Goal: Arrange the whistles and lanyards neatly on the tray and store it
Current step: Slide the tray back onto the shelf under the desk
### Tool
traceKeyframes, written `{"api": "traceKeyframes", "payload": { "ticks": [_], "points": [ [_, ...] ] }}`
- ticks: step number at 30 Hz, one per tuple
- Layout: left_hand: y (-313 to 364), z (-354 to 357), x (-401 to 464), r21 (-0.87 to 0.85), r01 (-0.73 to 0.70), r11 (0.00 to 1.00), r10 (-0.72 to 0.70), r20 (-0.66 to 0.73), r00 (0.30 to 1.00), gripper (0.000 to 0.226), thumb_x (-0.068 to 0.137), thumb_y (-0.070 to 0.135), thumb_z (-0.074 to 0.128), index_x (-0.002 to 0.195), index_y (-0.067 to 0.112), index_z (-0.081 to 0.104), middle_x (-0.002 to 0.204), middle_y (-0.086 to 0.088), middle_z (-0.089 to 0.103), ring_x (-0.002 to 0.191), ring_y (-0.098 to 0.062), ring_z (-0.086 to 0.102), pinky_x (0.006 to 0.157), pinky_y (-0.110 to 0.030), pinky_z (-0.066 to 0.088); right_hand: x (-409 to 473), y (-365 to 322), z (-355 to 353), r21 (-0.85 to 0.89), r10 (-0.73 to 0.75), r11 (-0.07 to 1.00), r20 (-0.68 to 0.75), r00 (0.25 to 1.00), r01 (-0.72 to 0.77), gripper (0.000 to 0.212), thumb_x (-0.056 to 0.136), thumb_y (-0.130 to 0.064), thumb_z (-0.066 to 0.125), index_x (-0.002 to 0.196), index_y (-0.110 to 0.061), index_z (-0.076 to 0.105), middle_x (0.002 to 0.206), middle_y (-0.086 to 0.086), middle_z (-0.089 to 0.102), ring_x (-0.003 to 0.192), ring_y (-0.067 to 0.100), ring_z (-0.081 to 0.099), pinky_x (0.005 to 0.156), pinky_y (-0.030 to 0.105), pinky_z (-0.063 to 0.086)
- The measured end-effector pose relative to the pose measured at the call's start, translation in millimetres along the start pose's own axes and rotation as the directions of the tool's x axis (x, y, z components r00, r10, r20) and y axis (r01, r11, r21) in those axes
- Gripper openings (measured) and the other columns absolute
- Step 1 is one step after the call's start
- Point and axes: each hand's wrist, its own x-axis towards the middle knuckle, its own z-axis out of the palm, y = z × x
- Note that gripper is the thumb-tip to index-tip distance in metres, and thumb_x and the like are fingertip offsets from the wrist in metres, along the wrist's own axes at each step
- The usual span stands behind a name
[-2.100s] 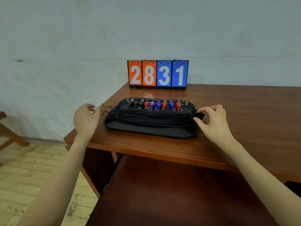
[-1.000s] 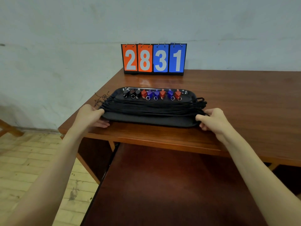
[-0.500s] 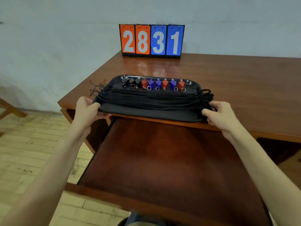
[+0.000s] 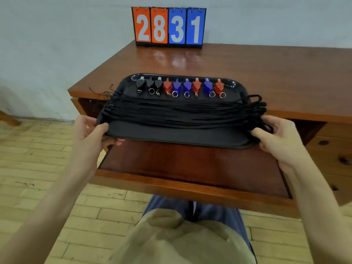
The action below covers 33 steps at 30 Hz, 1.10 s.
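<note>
A black tray (image 4: 177, 136) is held in the air, its near half over the pulled-out wooden drawer (image 4: 190, 164) and its far half over the desk edge. Along its far side lies a row of several whistles (image 4: 181, 86), black, red and blue, each with a metal ring. A bundle of black lanyards (image 4: 182, 112) stretches across the tray's middle, loops hanging over both ends. My left hand (image 4: 91, 134) grips the tray's left end, thumb on the rim. My right hand (image 4: 280, 138) grips the right end, beside the lanyard loops.
The wooden desk (image 4: 247, 73) stands against a pale wall, with a flip scoreboard (image 4: 168, 26) showing 2831 at its back edge. More drawers with knobs (image 4: 333, 149) are on the right. Below is a light brick-pattern floor (image 4: 28, 159); my own lap shows at the bottom.
Both hands went from touching the lanyard ends to gripping the tray. The tray has been lifted off the desk and drawn toward me over the open drawer.
</note>
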Motion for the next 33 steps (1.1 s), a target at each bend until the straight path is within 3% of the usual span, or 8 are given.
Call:
{"api": "traceKeyframes", "payload": {
  "ticks": [2,6,8,13,18,24,29,33],
  "points": [
    [-5,-7,-16,-0.008,0.005,1.000,-0.005,0.004,1.000,0.014,0.096,0.002,0.045,0.090,0.013,0.040,0.084,-0.014,0.066,0.055,-0.022,0.068,0.055,-0.030,0.059,-15,5,-2,-0.001,0.000,1.000,-0.013,1.000,0.000,0.034,0.091,0.002,0.052,0.124,-0.009,0.055,0.083,-0.023,0.050,0.071,0.001,0.049,0.066,0.029,0.041],
    [-14,-15,-40,-0.033,0.004,0.999,-0.006,-0.051,0.999,0.012,0.095,0.003,0.047,0.093,0.013,0.042,0.082,-0.012,0.065,0.053,-0.019,0.067,0.052,-0.028,0.058,-39,13,-2,0.016,-0.027,1.000,-0.011,1.000,0.027,0.033,0.090,0.004,0.052,0.096,-0.029,0.051,0.085,-0.019,0.056,0.067,0.002,0.051,0.050,0.014,0.041],
    [-19,-19,-51,-0.039,-0.001,0.999,-0.002,-0.068,0.998,0.017,0.095,0.003,0.047,0.087,0.016,0.042,0.079,-0.012,0.064,0.051,-0.017,0.066,0.050,-0.029,0.057,-50,17,-2,0.012,-0.041,0.999,0.004,0.999,0.041,0.038,0.089,0.003,0.052,0.093,-0.035,0.050,0.088,-0.018,0.059,0.071,0.001,0.053,0.047,0.008,0.042],
    [-33,-33,-72,-0.035,-0.044,0.998,0.042,-0.049,0.998,0.020,0.095,0.003,0.047,0.085,0.020,0.041,0.078,-0.012,0.066,0.051,-0.021,0.065,0.050,-0.029,0.056,-74,32,-4,-0.043,-0.039,0.998,0.042,0.998,0.040,0.040,0.089,0.003,0.053,0.104,-0.033,0.046,0.093,-0.017,0.059,0.075,0.002,0.056,0.047,0.007,0.044],
    [-43,-44,-87,-0.017,-0.039,0.999,0.038,-0.030,0.999,0.019,0.095,0.003,0.046,0.086,0.019,0.040,0.084,-0.011,0.067,0.059,-0.019,0.068,0.052,-0.032,0.057,-84,44,-6,-0.110,0.026,0.994,0.086,0.996,-0.016,0.031,0.089,0.005,0.051,0.107,-0.021,0.054,0.089,-0.008,0.062,0.048,-0.010,0.056,0.041,0.009,0.040],
    [-46,-43,-88,-0.011,0.035,0.999,-0.035,-0.027,0.999,0.019,0.095,0.002,0.046,0.086,0.016,0.039,0.090,-0.019,0.065,0.059,-0.020,0.068,0.052,-0.031,0.057,-84,52,-8,-0.150,0.095,0.986,0.105,0.990,-0.078,0.027,0.089,0.005,0.050,0.108,-0.013,0.058,0.082,-0.001,0.060,0.057,0.013,0.049,0.041,0.013,0.039],
    [-44,-32,-82,0.027,0.162,0.986,-0.162,-0.007,0.987,0.011,0.097,0.003,0.046,0.102,0.010,0.039,0.089,-0.012,0.064,0.056,-0.018,0.070,0.057,-0.032,0.061,-76,58,-10,-0.205,0.154,0.970,0.119,0.981,-0.128,0.032,0.090,0.004,0.050,0.119,-0.009,0.055,0.089,0.006,0.060,0.060,0.018,0.047,0.047,0.022,0.038],
    [-39,-20,-67,0.053,0.235,0.970,-0.239,0.068,0.969,0.014,0.098,0.002,0.043,0.101,0.013,0.036,0.095,-0.018,0.062,0.062,-0.025,0.072,0.059,-0.033,0.061,-59,60,-12,-0.250,0.192,0.954,0.088,0.978,-0.165,0.039,0.090,0.004,0.050,0.129,-0.001,0.050,0.084,0.006,0.056,0.054,0.017,0.044,0.037,0.014,0.036]
  ]
}}
